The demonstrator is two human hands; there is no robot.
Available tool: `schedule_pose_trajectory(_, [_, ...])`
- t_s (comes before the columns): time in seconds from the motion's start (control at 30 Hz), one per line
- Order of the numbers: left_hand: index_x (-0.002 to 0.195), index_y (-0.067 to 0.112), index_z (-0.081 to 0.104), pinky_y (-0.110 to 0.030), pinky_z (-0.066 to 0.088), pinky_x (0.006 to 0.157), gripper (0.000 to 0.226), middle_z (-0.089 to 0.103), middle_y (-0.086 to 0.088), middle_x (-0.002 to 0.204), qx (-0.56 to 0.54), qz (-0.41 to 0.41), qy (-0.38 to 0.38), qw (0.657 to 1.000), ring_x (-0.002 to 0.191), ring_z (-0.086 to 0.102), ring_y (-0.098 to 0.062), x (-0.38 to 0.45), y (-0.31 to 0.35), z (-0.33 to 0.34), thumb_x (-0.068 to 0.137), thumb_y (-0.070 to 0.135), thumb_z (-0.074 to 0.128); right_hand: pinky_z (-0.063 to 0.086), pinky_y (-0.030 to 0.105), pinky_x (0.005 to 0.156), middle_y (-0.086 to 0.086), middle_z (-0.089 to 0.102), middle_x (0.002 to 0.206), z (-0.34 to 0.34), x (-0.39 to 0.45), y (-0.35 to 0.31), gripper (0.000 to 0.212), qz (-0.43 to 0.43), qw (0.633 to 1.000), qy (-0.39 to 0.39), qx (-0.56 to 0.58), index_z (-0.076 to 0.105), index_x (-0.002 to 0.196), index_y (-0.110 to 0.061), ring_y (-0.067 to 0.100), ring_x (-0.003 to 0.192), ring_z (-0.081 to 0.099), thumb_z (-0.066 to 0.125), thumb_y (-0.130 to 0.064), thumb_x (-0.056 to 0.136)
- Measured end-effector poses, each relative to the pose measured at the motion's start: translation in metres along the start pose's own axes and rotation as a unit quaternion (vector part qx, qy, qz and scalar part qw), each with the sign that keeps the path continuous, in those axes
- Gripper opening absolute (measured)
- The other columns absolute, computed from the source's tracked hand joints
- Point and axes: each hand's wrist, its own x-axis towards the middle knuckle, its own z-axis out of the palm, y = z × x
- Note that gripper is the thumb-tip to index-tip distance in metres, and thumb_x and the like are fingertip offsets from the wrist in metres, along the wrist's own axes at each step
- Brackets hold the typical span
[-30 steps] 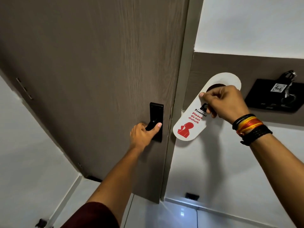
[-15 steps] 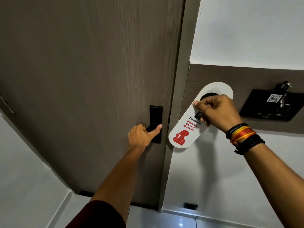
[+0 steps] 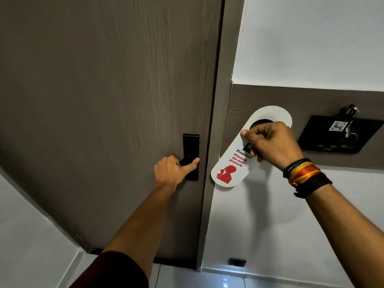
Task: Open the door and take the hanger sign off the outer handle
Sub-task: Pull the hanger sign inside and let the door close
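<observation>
Left hand (image 3: pixel 172 173) wrapped around handle (image 3: pixel 190 161) at centre frame, door (image 3: pixel 108 100) apparently shut. Right hand (image 3: pixel 270 144) pinching sign (image 3: pixel 230 169) right of centre, clear of door. Best kept well off the frame; lever released gently.

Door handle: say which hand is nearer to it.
Left. The left hand grips the handle; the right hand is off beside the door, holding the sign.
</observation>
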Motion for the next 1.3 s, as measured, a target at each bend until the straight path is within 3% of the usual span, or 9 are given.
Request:
schedule_pose_trajectory(0.27, [0.04, 0.019, 0.035, -0.022, 0.026, 0.048, 0.087, 0.032, 0.004, 0.04, 0.24, 0.144, -0.032, 0.959, 0.038, 0.032, -0.011, 0.015, 0.012, -0.046, 0.063, 0.103, 0.026, 0.046, 0.012, 0.042, 0.004, 0.069, 0.05, 0.012, -0.013, -0.018, 0.033, -0.009, 1.0, -0.022, -0.013, 0.077, 0.074, -0.007, 0.005, 0.032, 0.054, 0.069, -0.026, 0.1])
schedule_pose_trajectory(0.47, [0.057, 0.017, 0.051, -0.031, 0.041, 0.06, 0.079, 0.051, -0.003, 0.056, 0.29, 0.145, -0.042, 0.945, 0.058, 0.055, -0.019, -0.004, 0.035, -0.064, 0.085, 0.09, 0.035, 0.048, 0.015, 0.046, -0.002, 0.07, 0.053, 0.02, -0.024, -0.037, 0.033, -0.015, 0.998, -0.022, -0.058, 0.076, 0.074, -0.014, 0.003, 0.034, 0.059, 0.069, -0.033, 0.099])
schedule_pose_trajectory(0.53, [0.083, 0.012, 0.066, -0.038, 0.049, 0.07, 0.067, 0.067, -0.011, 0.08, 0.193, 0.189, 0.032, 0.962, 0.084, 0.065, -0.029, -0.023, 0.043, -0.073, 0.098, 0.071, 0.038, 0.05, 0.019, 0.049, -0.002, 0.071, 0.054, 0.022, -0.026, -0.043, 0.034, -0.019, 0.997, -0.028, -0.068, 0.076, 0.072, -0.014, 0.003, 0.036, 0.06, 0.069, -0.033, 0.099])
schedule_pose_trajectory(0.6, [0.099, 0.016, 0.066, -0.039, 0.054, 0.071, 0.048, 0.071, -0.006, 0.094, 0.0, 0.216, 0.042, 0.975, 0.09, 0.067, -0.026, -0.043, 0.051, -0.08, 0.103, 0.056, 0.039, 0.053, 0.023, 0.053, 0.001, 0.073, 0.058, 0.025, -0.026, -0.049, 0.035, -0.023, 0.996, -0.03, -0.082, 0.077, 0.074, -0.012, 0.005, 0.038, 0.062, 0.069, -0.035, 0.1])
schedule_pose_trajectory(0.73, [0.111, 0.027, 0.069, -0.038, 0.066, 0.079, 0.029, 0.078, 0.002, 0.104, -0.276, 0.173, -0.148, 0.934, 0.089, 0.078, -0.012, -0.067, 0.062, -0.098, 0.104, 0.049, 0.051, 0.06, 0.031, 0.06, 0.005, 0.074, 0.062, 0.033, -0.028, -0.063, 0.034, -0.032, 0.995, -0.033, -0.084, 0.078, 0.078, -0.01, 0.01, 0.046, 0.066, 0.068, -0.034, 0.1])
schedule_pose_trajectory(0.83, [0.11, 0.023, 0.07, -0.038, 0.067, 0.078, 0.021, 0.081, 0.002, 0.098, -0.321, 0.161, -0.138, 0.923, 0.084, 0.079, -0.01, -0.069, 0.062, -0.107, 0.105, 0.038, 0.056, 0.061, 0.031, 0.062, 0.007, 0.075, 0.062, 0.036, -0.033, -0.075, 0.03, -0.045, 0.997, -0.012, -0.063, 0.076, 0.079, -0.011, 0.015, 0.05, 0.069, 0.068, -0.03, 0.1])
schedule_pose_trajectory(1.03, [0.107, 0.009, 0.072, -0.031, 0.066, 0.077, 0.02, 0.084, 0.004, 0.099, -0.44, 0.134, -0.155, 0.874, 0.09, 0.08, -0.014, -0.068, 0.068, -0.114, 0.105, 0.025, 0.061, 0.047, 0.019, 0.041, 0.002, 0.078, 0.083, 0.018, -0.081, -0.037, 0.016, 0.03, 0.961, 0.166, 0.217, 0.075, 0.113, -0.013, 0.009, 0.05, 0.066, 0.071, -0.02, 0.099])
schedule_pose_trajectory(1.17, [0.099, 0.014, 0.073, -0.033, 0.064, 0.079, 0.017, 0.083, -0.003, 0.101, -0.472, 0.133, -0.187, 0.851, 0.091, 0.08, -0.017, -0.077, 0.097, -0.1, 0.105, 0.023, 0.06, 0.052, 0.023, 0.045, 0.006, 0.076, 0.106, 0.009, -0.11, 0.005, 0.022, 0.15, 0.957, 0.098, 0.228, 0.072, 0.12, -0.01, 0.013, 0.058, 0.065, 0.07, -0.018, 0.099])
schedule_pose_trajectory(1.3, [0.096, 0.022, 0.073, -0.022, 0.063, 0.07, 0.017, 0.083, 0.013, 0.09, -0.462, 0.132, -0.235, 0.845, 0.086, 0.08, -0.01, -0.096, 0.134, -0.076, 0.105, 0.026, 0.059, 0.053, 0.024, 0.046, 0.0, 0.081, 0.087, -0.018, -0.122, 0.031, 0.014, 0.145, 0.96, 0.077, 0.226, 0.077, 0.095, -0.014, 0.012, 0.059, 0.065, 0.065, -0.015, 0.102])
